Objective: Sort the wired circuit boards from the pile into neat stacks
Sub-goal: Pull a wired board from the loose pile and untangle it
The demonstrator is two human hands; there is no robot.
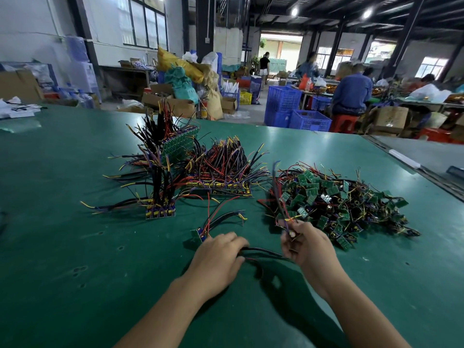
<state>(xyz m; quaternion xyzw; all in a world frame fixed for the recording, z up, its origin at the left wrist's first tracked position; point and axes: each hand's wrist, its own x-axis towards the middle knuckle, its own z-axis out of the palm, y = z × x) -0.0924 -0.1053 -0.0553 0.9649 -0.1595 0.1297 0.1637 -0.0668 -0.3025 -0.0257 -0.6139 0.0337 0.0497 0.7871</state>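
Mat (62,259), green and pitted with small dents, runs open along the left side from the near edge to the far edge. Tall stack (160,210) stands left of centre, its boards on edge in a tight block, with leads rising upright and fanning left. Low stack (218,190) sits just beside it to the right, boards in a row and leads bristling upward. The two wire masses touch. A strip of open mat separates both stacks from the hands.

Near board (197,234) stands on edge on the mat, with red and black leads rising from it. Left hand (218,259) grips it from the right, fingers curled and pressed together over its leads. Black leads trail from under the thumb toward the right hand (307,247). That hand pinches the held board (288,228) between thumb and fingertips, leads pointing up; the board is motion-blurred.

Pile (339,204) of tangled boards lies just beyond and right of that hand, near the right table edge (401,156).

Past the far edge are boxes (175,101), sacks (180,64), blue crates (296,109) and a seated person (351,94). Windows (145,23) line the left wall.
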